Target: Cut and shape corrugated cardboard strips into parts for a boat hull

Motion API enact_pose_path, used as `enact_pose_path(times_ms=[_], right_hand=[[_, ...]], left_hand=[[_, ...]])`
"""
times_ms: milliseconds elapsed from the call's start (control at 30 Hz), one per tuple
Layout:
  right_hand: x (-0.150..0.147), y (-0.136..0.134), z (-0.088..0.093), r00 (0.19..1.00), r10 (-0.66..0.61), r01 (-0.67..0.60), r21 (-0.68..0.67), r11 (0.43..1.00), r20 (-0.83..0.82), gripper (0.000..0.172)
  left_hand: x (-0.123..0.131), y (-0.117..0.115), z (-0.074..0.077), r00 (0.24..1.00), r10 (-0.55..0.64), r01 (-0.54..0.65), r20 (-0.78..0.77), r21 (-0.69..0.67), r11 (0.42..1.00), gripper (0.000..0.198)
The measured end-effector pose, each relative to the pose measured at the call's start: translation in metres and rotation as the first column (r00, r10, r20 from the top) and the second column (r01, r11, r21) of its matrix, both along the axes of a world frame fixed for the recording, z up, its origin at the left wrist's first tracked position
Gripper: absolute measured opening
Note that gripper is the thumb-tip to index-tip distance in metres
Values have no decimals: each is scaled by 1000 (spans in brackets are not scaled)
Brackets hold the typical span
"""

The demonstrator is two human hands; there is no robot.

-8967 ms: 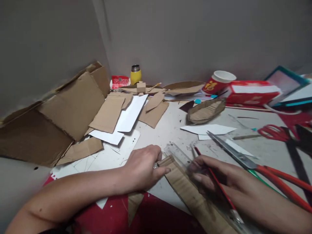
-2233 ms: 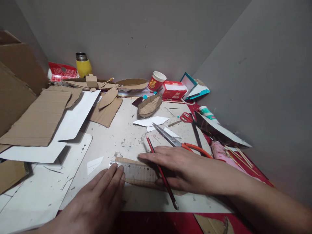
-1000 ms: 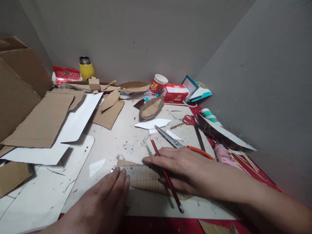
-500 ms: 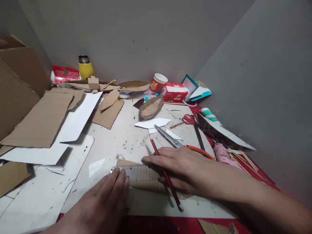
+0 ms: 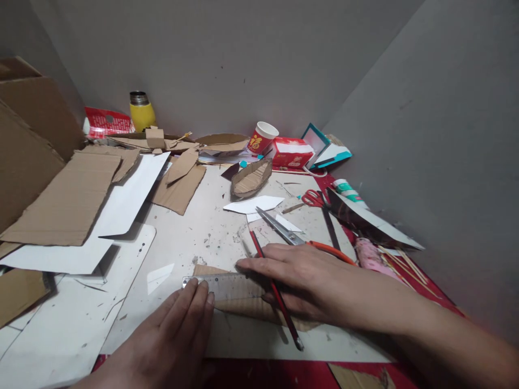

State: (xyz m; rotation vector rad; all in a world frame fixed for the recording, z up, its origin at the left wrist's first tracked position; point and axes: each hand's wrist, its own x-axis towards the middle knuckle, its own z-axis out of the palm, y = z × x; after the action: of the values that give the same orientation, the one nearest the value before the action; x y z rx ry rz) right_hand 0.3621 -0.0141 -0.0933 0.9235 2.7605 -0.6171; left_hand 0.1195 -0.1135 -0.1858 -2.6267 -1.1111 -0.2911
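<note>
My left hand [image 5: 172, 324] presses its fingertips down on the left end of a clear ruler [image 5: 233, 287], holding it in place. The ruler lies across a brown piece of cardboard [image 5: 247, 312] on the white board. Around the ruler's other end, my right hand [image 5: 300, 281] has its fingers bent, with a red and black pencil [image 5: 281, 305] tucked between them. The pencil slants over the cardboard, and part of it is behind the fingers. Just beyond the right hand lie orange-handled scissors [image 5: 290, 235], their blades over white paper cutouts [image 5: 255, 205].
A small cardboard boat shape [image 5: 251, 179] stands farther back. Cardboard sheets [image 5: 67, 197] and white paper pile up at left. Along the back are a yellow bottle [image 5: 142, 114], a red paper cup [image 5: 263, 138] and a red box [image 5: 292, 154]. Red-handled scissors [image 5: 313, 198] lie at right.
</note>
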Motion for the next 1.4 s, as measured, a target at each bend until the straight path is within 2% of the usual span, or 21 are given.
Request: enact_pose_path(times_ms=[233,433,600,833,933,1167,1400], right_hand=[[-1,2,1,1000,6,-5,-12,1000,30,47],[1,3,0,1000,7,-7,-12,1000,15,47],[2,2,-1,1000,7,-7,5,1000,-6,46],[1,2,-1,1000,13,-13,28,1000,-7,44],[2,3,-2,1000,8,-7,34,999,-14,44],[2,4,-2,999,32,-31,28,999,-15,47],[3,5,-5,999,37,-36,40,999,-26,47]], left_hand=[[-3,-2,-2,1000,-25,25,12,3,1000,48],[-3,-1,-4,999,-2,1,50,21,1000,48],[-5,3,3,997,-72,75,-41,57,996,48],[-2,0,2,1000,-8,8,24,22,1000,47],[-3,0,3,999,-45,45,3,36,998,46],[-3,0,-4,1000,-14,14,-1,15,1000,51],[-4,1,-5,998,-29,27,57,35,999,53]])
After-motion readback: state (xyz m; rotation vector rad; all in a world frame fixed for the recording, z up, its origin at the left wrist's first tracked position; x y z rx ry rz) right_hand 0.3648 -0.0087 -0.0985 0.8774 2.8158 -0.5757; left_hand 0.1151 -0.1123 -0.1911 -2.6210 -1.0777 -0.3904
